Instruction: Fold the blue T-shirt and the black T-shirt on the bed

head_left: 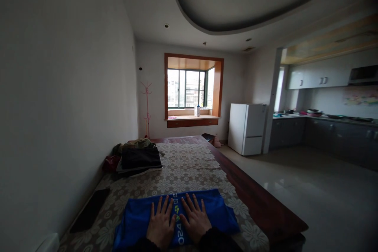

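A blue folded garment [136, 216] with white and yellow-green print lies on the lace-covered table in front of me. My left hand [161, 220] rests flat on its left half, fingers spread and pointing away from me. On the other side of the printed strip, my right hand [195, 217] also presses flat with its fingers apart. Both thumbs come near the print, and dark sleeves cover my wrists. The garment's near edge is partly hidden by my hands and sleeves.
The floral lace cloth [189, 161] covers most of the dark red wooden table [260, 201]. A pile of folded dark clothes [141, 158] sits at the far left by the wall. A flat black object [90, 209] lies at the left. Beyond stands a white fridge [246, 128].
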Demonstrator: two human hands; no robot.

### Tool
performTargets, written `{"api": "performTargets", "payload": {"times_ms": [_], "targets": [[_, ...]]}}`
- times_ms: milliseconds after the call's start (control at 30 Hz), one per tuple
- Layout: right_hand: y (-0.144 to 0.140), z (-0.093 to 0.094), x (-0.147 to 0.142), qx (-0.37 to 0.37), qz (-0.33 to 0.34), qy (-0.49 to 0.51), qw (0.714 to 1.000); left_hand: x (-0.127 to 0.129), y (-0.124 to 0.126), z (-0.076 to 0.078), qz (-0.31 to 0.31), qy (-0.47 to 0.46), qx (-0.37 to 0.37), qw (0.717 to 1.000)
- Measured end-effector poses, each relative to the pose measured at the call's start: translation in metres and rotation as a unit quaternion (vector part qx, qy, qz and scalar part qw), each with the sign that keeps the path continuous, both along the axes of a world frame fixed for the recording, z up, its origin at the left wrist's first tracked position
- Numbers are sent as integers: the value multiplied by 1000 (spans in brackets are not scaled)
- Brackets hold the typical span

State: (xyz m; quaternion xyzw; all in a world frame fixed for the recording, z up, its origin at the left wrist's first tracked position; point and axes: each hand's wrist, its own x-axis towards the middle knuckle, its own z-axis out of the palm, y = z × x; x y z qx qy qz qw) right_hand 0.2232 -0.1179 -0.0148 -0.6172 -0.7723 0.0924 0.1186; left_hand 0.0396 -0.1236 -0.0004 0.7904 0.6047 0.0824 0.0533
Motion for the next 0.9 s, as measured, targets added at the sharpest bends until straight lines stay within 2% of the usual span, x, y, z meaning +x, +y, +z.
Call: {"api": "performTargets", "payload": {"times_ms": [367,633,900], "targets": [[-1,-1,2,5,6,3,1000,1,3,-2,-1,4,-7,1000],[-1,-1,2,7,8,10,1000,3,3,6,6,4,-23,1000],[-3,-1,2,9,5,15,1000,0,6,-7,-3,6,-6,1000]]}}
